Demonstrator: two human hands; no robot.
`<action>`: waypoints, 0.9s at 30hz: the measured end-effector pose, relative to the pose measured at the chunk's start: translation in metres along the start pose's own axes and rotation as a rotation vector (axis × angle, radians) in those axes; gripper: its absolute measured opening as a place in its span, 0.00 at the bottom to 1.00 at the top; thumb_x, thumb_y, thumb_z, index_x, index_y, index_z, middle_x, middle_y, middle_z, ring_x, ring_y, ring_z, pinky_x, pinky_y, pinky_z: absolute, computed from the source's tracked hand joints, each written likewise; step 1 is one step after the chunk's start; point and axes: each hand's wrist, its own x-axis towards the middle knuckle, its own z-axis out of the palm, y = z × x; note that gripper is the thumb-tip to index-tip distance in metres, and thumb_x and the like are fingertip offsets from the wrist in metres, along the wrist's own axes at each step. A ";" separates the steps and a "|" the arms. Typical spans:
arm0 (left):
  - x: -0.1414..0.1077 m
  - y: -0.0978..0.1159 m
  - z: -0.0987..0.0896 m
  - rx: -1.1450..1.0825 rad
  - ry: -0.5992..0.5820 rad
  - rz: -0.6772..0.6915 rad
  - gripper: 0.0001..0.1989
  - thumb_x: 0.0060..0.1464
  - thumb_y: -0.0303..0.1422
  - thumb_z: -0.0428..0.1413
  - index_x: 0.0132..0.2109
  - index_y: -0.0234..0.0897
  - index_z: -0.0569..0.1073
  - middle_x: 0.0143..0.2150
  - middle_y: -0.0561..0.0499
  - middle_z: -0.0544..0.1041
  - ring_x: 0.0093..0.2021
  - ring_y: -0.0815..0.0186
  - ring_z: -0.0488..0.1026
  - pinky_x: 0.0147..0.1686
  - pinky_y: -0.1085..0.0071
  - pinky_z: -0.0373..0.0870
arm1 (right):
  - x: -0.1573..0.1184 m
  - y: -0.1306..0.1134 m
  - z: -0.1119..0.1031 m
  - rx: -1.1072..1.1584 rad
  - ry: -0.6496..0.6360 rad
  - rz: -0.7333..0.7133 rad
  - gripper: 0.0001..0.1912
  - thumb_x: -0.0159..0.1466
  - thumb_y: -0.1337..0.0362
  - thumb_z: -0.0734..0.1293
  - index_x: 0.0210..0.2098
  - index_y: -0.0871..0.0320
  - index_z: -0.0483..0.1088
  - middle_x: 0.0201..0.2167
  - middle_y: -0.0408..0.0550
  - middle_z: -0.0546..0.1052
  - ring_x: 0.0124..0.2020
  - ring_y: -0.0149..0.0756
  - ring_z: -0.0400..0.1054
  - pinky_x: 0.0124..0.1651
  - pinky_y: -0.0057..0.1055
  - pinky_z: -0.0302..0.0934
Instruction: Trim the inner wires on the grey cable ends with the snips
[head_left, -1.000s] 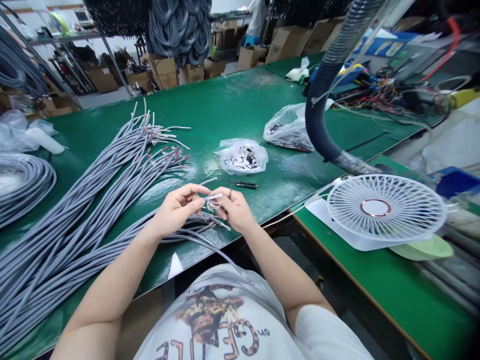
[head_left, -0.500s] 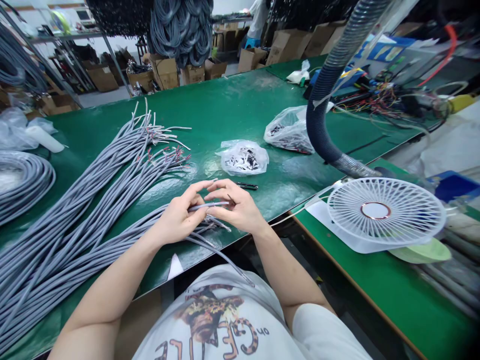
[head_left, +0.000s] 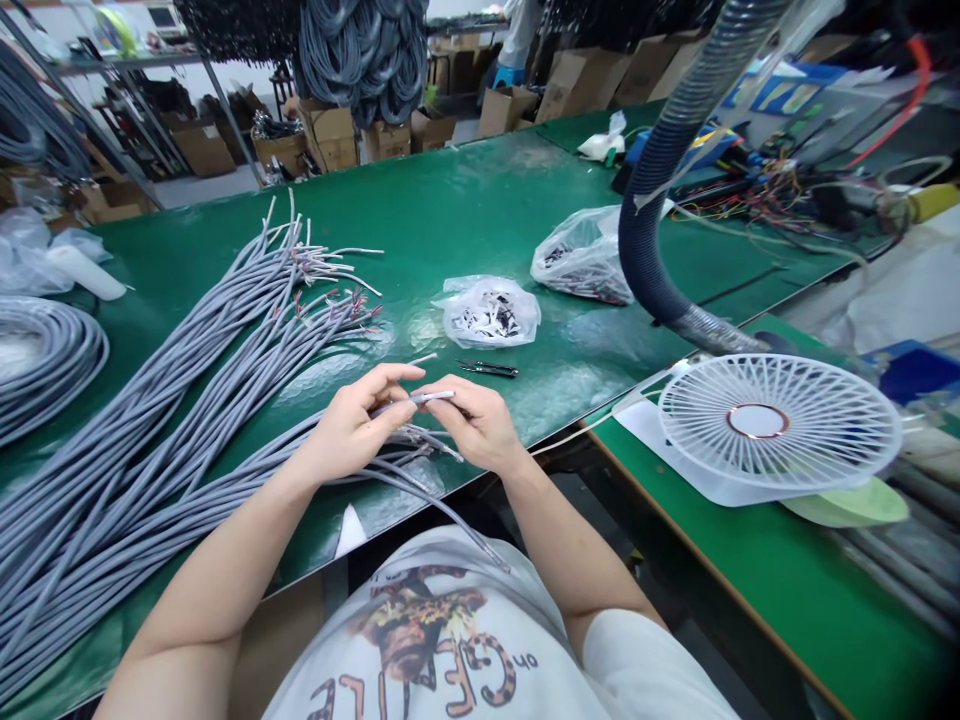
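Note:
Both hands meet over the near edge of the green table, at the end of one grey cable [head_left: 433, 397]. My left hand [head_left: 361, 420] is closed on that cable, thumb and fingers pinching it close to its end. At the tip, my right hand [head_left: 480, 420] also pinches the cable, its fingers curled. Under the hands lies a bundle of grey cables [head_left: 285, 462], with some ends reaching past them. Just beyond my right hand lie small black thread snips [head_left: 487, 369]. Behind these sits an open plastic bag [head_left: 491, 312] of small black and white pieces.
More grey cables [head_left: 195, 350] with stripped ends spread across the left of the table, beside a cable coil [head_left: 45, 365]. A filled plastic bag [head_left: 581, 260] lies near a dark flexible hose [head_left: 645, 230]. At right stands a white fan [head_left: 780, 420].
My right hand's fingers have drawn in and curled lower around the cable tip. The snips, partly covered before, now show fully. The view has shifted slightly.

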 end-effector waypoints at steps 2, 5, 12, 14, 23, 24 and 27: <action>0.000 0.002 -0.002 -0.137 -0.046 -0.084 0.19 0.57 0.36 0.55 0.54 0.34 0.68 0.27 0.53 0.72 0.20 0.77 0.58 0.20 0.79 0.54 | 0.000 0.001 0.002 -0.011 -0.006 0.008 0.14 0.68 0.60 0.58 0.33 0.59 0.71 0.28 0.48 0.73 0.30 0.31 0.67 0.35 0.30 0.62; 0.002 0.004 -0.008 -0.399 -0.158 -0.230 0.23 0.55 0.37 0.57 0.55 0.32 0.68 0.23 0.53 0.72 0.14 0.80 0.51 0.14 0.80 0.43 | 0.000 0.002 0.010 0.073 -0.039 0.065 0.18 0.67 0.54 0.57 0.28 0.58 0.68 0.25 0.46 0.70 0.26 0.30 0.63 0.32 0.29 0.61; 0.009 -0.004 -0.014 -0.679 -0.149 -0.320 0.24 0.52 0.33 0.58 0.56 0.33 0.68 0.17 0.58 0.66 0.12 0.83 0.46 0.15 0.82 0.39 | 0.013 0.009 0.018 0.248 -0.086 0.205 0.20 0.65 0.50 0.59 0.30 0.59 0.70 0.25 0.43 0.69 0.22 0.25 0.59 0.25 0.25 0.56; 0.011 -0.005 -0.013 -0.704 -0.123 -0.318 0.24 0.52 0.32 0.58 0.56 0.34 0.68 0.17 0.59 0.65 0.12 0.83 0.47 0.15 0.82 0.42 | 0.014 0.011 0.011 0.182 -0.035 0.157 0.16 0.64 0.53 0.61 0.34 0.59 0.71 0.31 0.46 0.72 0.24 0.26 0.60 0.26 0.26 0.56; 0.015 -0.008 -0.011 -0.709 -0.068 -0.341 0.23 0.51 0.28 0.55 0.55 0.34 0.65 0.22 0.55 0.71 0.13 0.80 0.55 0.15 0.82 0.49 | 0.002 -0.001 0.006 -0.229 0.259 -0.036 0.17 0.56 0.55 0.71 0.41 0.57 0.72 0.35 0.48 0.68 0.22 0.25 0.56 0.25 0.28 0.58; 0.015 -0.009 -0.010 -0.700 -0.057 -0.340 0.22 0.51 0.28 0.55 0.55 0.34 0.65 0.22 0.55 0.71 0.13 0.79 0.56 0.15 0.82 0.49 | 0.003 -0.002 0.009 -0.249 0.258 -0.057 0.18 0.55 0.55 0.72 0.42 0.58 0.72 0.35 0.48 0.67 0.24 0.27 0.58 0.27 0.29 0.59; 0.015 -0.010 -0.006 -0.665 -0.019 -0.343 0.23 0.49 0.27 0.56 0.54 0.34 0.66 0.21 0.56 0.69 0.13 0.79 0.57 0.14 0.82 0.49 | 0.006 -0.002 0.019 -0.277 0.266 -0.040 0.18 0.56 0.54 0.72 0.41 0.59 0.73 0.34 0.49 0.67 0.30 0.32 0.64 0.33 0.30 0.64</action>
